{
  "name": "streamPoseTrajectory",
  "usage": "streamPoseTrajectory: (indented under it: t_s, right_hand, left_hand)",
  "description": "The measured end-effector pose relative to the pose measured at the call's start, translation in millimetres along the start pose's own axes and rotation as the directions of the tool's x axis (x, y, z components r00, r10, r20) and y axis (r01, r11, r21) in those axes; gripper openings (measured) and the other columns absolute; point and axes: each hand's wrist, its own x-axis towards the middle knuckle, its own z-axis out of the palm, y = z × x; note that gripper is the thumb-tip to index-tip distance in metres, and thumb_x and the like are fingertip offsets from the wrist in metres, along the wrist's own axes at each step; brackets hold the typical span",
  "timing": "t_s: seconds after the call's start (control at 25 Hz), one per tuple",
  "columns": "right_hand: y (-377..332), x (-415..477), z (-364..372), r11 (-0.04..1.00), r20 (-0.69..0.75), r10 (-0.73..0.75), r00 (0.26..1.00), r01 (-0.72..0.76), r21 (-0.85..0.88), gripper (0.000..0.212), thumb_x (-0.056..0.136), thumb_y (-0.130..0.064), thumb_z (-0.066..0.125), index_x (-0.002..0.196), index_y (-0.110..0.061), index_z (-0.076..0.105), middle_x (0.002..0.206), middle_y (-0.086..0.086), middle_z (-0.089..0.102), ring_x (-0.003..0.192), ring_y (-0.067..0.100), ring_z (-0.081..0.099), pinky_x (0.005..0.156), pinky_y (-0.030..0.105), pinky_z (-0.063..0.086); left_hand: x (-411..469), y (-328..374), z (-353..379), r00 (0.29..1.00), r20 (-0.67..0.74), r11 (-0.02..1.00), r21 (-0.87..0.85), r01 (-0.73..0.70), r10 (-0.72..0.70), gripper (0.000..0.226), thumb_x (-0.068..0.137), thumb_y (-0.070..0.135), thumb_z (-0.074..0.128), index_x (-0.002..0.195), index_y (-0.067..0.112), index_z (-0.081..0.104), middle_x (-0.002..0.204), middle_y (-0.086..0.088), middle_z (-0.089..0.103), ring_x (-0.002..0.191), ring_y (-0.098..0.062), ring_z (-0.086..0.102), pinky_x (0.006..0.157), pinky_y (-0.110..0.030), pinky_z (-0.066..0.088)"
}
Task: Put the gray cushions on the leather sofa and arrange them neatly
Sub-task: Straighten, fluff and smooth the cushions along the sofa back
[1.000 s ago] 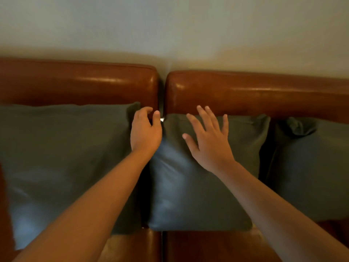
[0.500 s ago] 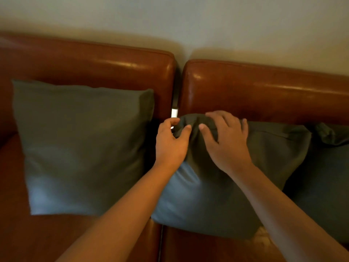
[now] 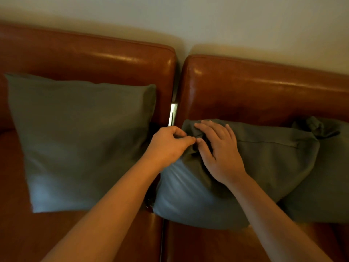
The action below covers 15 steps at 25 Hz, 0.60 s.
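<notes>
Three gray cushions lean against the back of the brown leather sofa (image 3: 264, 91). The left cushion (image 3: 81, 140) stands upright on the left seat. The middle cushion (image 3: 264, 163) slumps low on the right seat, its top left corner bunched up. My left hand (image 3: 168, 146) pinches that corner between thumb and fingers. My right hand (image 3: 219, 150) lies on the same corner, fingers curled into the fabric. The right cushion (image 3: 328, 176) is partly behind the middle one and cut off by the frame edge.
A narrow gap (image 3: 173, 112) divides the two sofa backrests, and a seam divides the seats below. A pale wall (image 3: 207, 21) rises right behind the sofa. Bare leather seat (image 3: 207, 244) shows in front of the cushions.
Both hands moved from resting near the top of the middle cushion to gripping its top left corner. That cushion has sunk lower and tilted; the view shifted left.
</notes>
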Motion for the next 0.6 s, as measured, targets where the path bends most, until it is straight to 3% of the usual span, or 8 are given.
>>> streamPoseTrajectory:
  t_s: [0.08,0.2,0.28,0.36,0.44,0.52,0.6]
  right_hand:
    - [2.9,-4.6,1.0,1.0,-0.012,-0.008,1.0,0.007,-0.018,0.045,0.099,-0.046,0.033,0.137,-0.027,0.05,0.141,-0.008,0.051,0.137,0.009,0.037,0.12,0.035,0.008]
    - [8.5,4.5,-0.6,1.0,0.004,0.022,1.0,-0.022,-0.015,0.051,0.099,-0.05,0.031,0.142,-0.026,0.044,0.141,-0.005,0.05,0.136,0.011,0.038,0.12,0.037,0.012]
    - [17.0,17.7,-1.1,0.997,0.032,0.01,0.999,-0.007,-0.082,0.054,0.099,-0.052,0.034,0.145,-0.024,0.039,0.141,-0.002,0.05,0.134,0.015,0.04,0.12,0.042,0.015]
    - [25.4,33.5,-1.5,0.986,0.063,0.011,0.998,-0.001,-0.165,0.054,0.099,-0.052,0.038,0.144,-0.022,0.041,0.139,-0.001,0.053,0.132,0.019,0.045,0.12,0.048,0.017]
    - [30.6,46.9,1.2,0.977,0.09,0.024,0.996,-0.004,-0.212,0.05,0.099,-0.049,0.041,0.138,-0.019,0.049,0.132,0.001,0.058,0.127,0.022,0.05,0.119,0.053,0.017]
    - [33.8,53.8,6.8,0.971,0.102,-0.001,0.995,0.025,-0.237,0.046,0.1,-0.045,0.042,0.133,-0.016,0.054,0.125,0.003,0.06,0.123,0.024,0.052,0.117,0.055,0.019]
    - [37.0,57.3,10.0,0.969,0.086,-0.018,0.996,0.039,-0.245,0.045,0.101,-0.043,0.042,0.132,-0.014,0.056,0.124,0.004,0.061,0.121,0.025,0.053,0.116,0.055,0.02]
  left_hand:
    - [4.6,2.6,-3.5,1.0,0.017,0.998,0.056,-0.011,0.01,0.021,0.077,0.013,0.075,0.097,0.018,0.07,0.091,-0.003,0.071,0.089,-0.016,0.067,0.088,-0.034,0.055]
    - [13.5,14.8,-11.1,0.961,-0.087,0.93,0.29,-0.228,0.262,0.018,0.082,0.012,0.072,0.098,0.02,0.069,0.091,-0.001,0.07,0.084,-0.013,0.066,0.075,-0.018,0.052]
    - [20.9,22.6,-20.5,0.878,-0.166,0.822,0.46,-0.334,0.45,0.011,0.089,0.02,0.066,0.1,0.021,0.067,0.089,0.002,0.068,0.079,-0.013,0.063,0.074,-0.025,0.051]
    - [31.7,21.1,-26.3,0.825,-0.192,0.747,0.565,-0.35,0.532,0.013,0.096,0.024,0.056,0.105,0.018,0.063,0.092,-0.001,0.066,0.082,-0.019,0.061,0.077,-0.037,0.051]
    - [42.0,14.9,-25.5,0.821,-0.222,0.762,0.55,-0.341,0.527,0.016,0.1,0.02,0.048,0.109,0.013,0.059,0.096,-0.006,0.064,0.086,-0.023,0.059,0.076,-0.04,0.05]
    - [46.7,11.9,-21.8,0.839,-0.263,0.835,0.434,-0.339,0.477,0.02,0.098,0.01,0.045,0.114,0.011,0.058,0.109,-0.007,0.062,0.096,-0.017,0.057,0.083,-0.027,0.044]
    - [53.3,12.9,-23.6,0.846,-0.231,0.829,0.434,-0.352,0.481,0.03,0.092,0.002,0.048,0.118,0.012,0.058,0.121,-0.006,0.057,0.105,-0.015,0.054,0.088,-0.018,0.038]
